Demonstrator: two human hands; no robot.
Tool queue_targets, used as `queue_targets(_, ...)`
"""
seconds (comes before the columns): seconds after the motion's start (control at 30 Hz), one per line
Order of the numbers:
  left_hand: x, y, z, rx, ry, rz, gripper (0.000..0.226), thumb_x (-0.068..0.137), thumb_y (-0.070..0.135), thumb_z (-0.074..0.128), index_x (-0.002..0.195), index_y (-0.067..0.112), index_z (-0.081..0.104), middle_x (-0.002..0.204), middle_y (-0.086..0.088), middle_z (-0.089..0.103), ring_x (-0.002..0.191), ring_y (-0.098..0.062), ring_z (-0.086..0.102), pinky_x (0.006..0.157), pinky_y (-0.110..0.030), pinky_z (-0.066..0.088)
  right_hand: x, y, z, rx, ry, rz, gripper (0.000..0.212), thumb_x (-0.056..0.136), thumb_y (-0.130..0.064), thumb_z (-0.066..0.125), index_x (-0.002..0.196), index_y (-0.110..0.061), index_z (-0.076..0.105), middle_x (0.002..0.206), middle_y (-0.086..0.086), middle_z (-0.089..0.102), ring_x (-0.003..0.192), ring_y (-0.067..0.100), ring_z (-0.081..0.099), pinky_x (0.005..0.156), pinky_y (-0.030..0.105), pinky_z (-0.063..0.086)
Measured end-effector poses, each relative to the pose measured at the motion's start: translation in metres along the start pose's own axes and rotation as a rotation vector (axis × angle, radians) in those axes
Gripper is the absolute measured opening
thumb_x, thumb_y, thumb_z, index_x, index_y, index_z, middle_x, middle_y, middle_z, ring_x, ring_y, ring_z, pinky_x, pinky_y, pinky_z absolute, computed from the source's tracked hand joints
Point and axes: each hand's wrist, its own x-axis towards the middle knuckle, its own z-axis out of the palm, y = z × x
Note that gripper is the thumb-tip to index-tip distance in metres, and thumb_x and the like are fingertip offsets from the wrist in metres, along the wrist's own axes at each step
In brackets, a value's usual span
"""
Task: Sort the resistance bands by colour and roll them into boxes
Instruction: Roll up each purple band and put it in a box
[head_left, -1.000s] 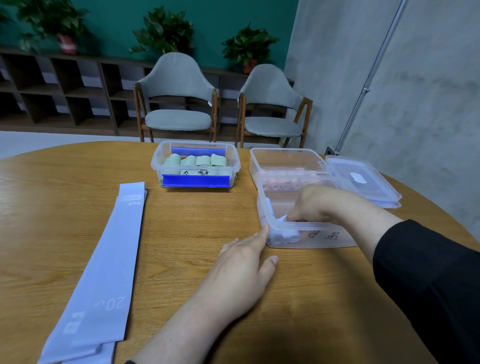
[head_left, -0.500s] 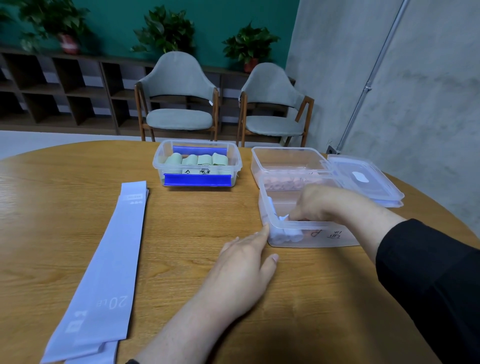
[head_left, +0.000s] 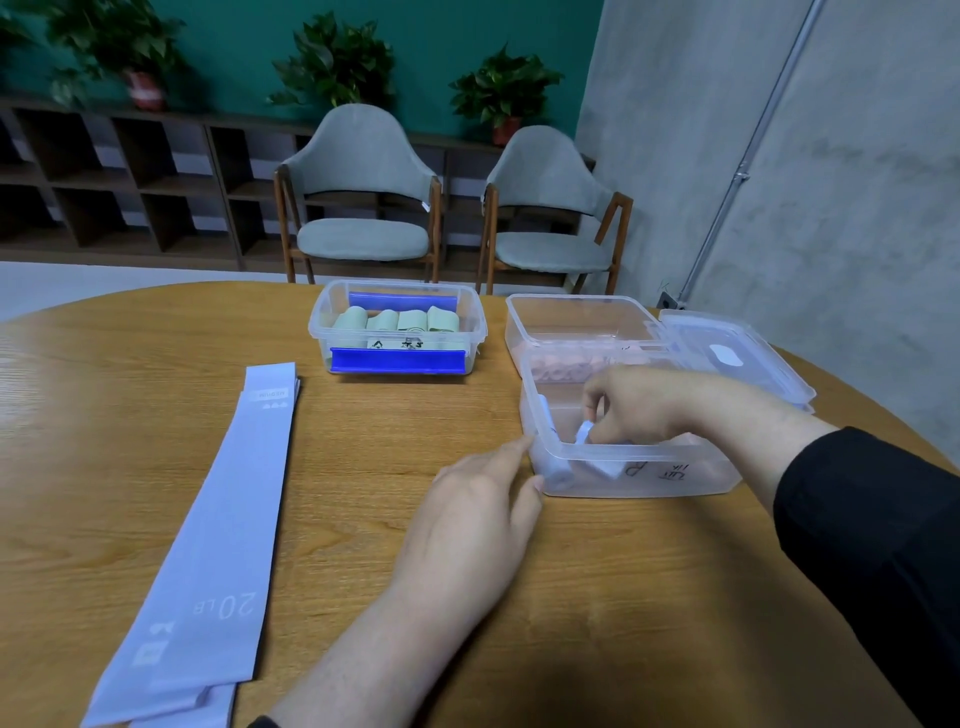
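Note:
My right hand (head_left: 636, 405) reaches into the near clear box (head_left: 644, 475) and pinches a rolled lavender band (head_left: 586, 432) inside it. More lavender rolls (head_left: 558, 475) lie at the box's front left corner. My left hand (head_left: 475, 525) lies flat on the table, its fingertips touching that corner of the box. Flat lavender bands (head_left: 218, 540) marked 20 LB lie stacked at the left. A box with blue clips (head_left: 397, 327) holds several green rolls (head_left: 397, 319). Behind the near box a third box (head_left: 576, 322) holds pink rolls (head_left: 558, 370).
A clear lid (head_left: 737, 358) leans at the right of the boxes. The round wooden table (head_left: 130, 415) drops away at the right edge. Two grey chairs (head_left: 363, 197) stand behind the table, before shelves and potted plants.
My right hand has shifted slightly inside the near box, lifting the lavender roll's end. My left hand stays at the box's corner.

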Motion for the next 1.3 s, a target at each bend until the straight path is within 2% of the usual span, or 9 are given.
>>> queue_targets(0.13, 0.011, 0.005, -0.002, 0.028, 0.09, 0.05, 0.04, 0.096, 0.041, 0.058, 0.134, 0.03, 0.057, 0.123, 0.015, 0.058, 0.115, -0.008, 0.053, 0.097, -0.026, 0.042, 0.006, 0.007, 0.0, -0.013, -0.064, -0.113, 0.018, 0.079, -0.039, 0.071, 0.094, -0.033, 0.063, 0.095, -0.014, 0.063, 0.084, 0.011, 0.059, 0.071, 0.03, 0.048)
queue_targets(0.33, 0.021, 0.016, 0.007, 0.055, 0.062, 0.041, 0.036, 0.091, 0.051, 0.058, 0.123, 0.033, 0.061, 0.109, 0.012, 0.048, 0.103, -0.012, 0.052, 0.09, -0.035, 0.048, 0.013, 0.011, -0.007, -0.016, -0.181, -0.173, 0.02, 0.075, -0.042, 0.077, 0.092, -0.039, 0.065, 0.071, -0.029, 0.064, 0.07, -0.001, 0.057, 0.063, 0.023, 0.04)
queue_targets(0.47, 0.025, 0.019, 0.012, 0.068, 0.097, 0.039, 0.029, 0.091, 0.047, 0.062, 0.115, 0.031, 0.062, 0.103, 0.011, 0.053, 0.102, -0.015, 0.054, 0.09, -0.039, 0.048, 0.017, 0.012, -0.005, -0.002, -0.232, -0.227, 0.022, 0.075, -0.045, 0.078, 0.093, -0.041, 0.066, 0.064, -0.031, 0.06, 0.069, 0.001, 0.055, 0.068, 0.026, 0.042)
queue_targets(0.57, 0.025, 0.02, 0.013, 0.06, 0.12, 0.034, 0.026, 0.09, 0.045, 0.065, 0.111, 0.031, 0.062, 0.102, 0.011, 0.057, 0.102, -0.016, 0.055, 0.088, -0.042, 0.048, 0.017, 0.012, -0.004, 0.019, -0.274, -0.235, 0.024, 0.072, -0.049, 0.078, 0.094, -0.043, 0.068, 0.067, -0.029, 0.062, 0.078, 0.008, 0.058, 0.083, 0.037, 0.052)
queue_targets(0.67, 0.026, 0.018, 0.016, 0.063, 0.129, 0.029, 0.026, 0.09, 0.044, 0.066, 0.111, 0.03, 0.062, 0.102, 0.012, 0.058, 0.102, -0.015, 0.056, 0.088, -0.042, 0.049, 0.016, 0.013, -0.006, 0.069, -0.327, -0.228, 0.034, 0.065, -0.056, 0.079, 0.094, -0.041, 0.071, 0.073, -0.027, 0.066, 0.084, 0.009, 0.061, 0.094, 0.042, 0.052)
queue_targets(0.83, 0.026, 0.016, 0.017, 0.067, 0.14, 0.03, 0.027, 0.089, 0.043, 0.067, 0.113, 0.03, 0.063, 0.101, 0.014, 0.058, 0.101, -0.013, 0.056, 0.087, -0.04, 0.049, 0.007, 0.02, -0.011, 0.118, -0.359, -0.219, 0.03, 0.07, -0.051, 0.083, 0.096, -0.038, 0.076, 0.09, -0.017, 0.075, 0.089, 0.002, 0.065, 0.091, 0.028, 0.049)
queue_targets(1.03, 0.027, 0.015, 0.018, 0.052, 0.145, 0.029, 0.029, 0.09, 0.042, 0.068, 0.115, 0.029, 0.064, 0.101, 0.014, 0.057, 0.1, -0.012, 0.056, 0.089, -0.038, 0.048, 0.0, 0.026, -0.012, 0.258, -0.371, -0.219, 0.017, 0.082, -0.032, 0.077, 0.098, -0.031, 0.079, 0.096, -0.014, 0.076, 0.095, 0.003, 0.069, 0.095, 0.026, 0.052)
queue_targets(1.17, 0.025, 0.016, 0.018, 0.039, 0.135, 0.032, 0.032, 0.089, 0.045, 0.064, 0.117, 0.029, 0.063, 0.101, 0.015, 0.056, 0.101, -0.011, 0.057, 0.09, -0.039, 0.048, 0.0, 0.026, -0.009, 0.23, -0.317, -0.212, 0.014, 0.081, -0.041, 0.076, 0.095, -0.038, 0.078, 0.092, -0.023, 0.074, 0.087, -0.009, 0.065, 0.085, 0.019, 0.046)
queue_targets(1.3, 0.023, 0.018, 0.016, 0.022, 0.131, 0.026, 0.042, 0.089, 0.053, 0.053, 0.125, 0.033, 0.058, 0.097, 0.018, 0.053, 0.098, -0.008, 0.056, 0.089, -0.037, 0.049, 0.002, 0.026, -0.006, 0.212, -0.268, -0.208, 0.013, 0.081, -0.044, 0.074, 0.094, -0.042, 0.077, 0.092, -0.025, 0.073, 0.094, -0.005, 0.064, 0.085, 0.02, 0.045)
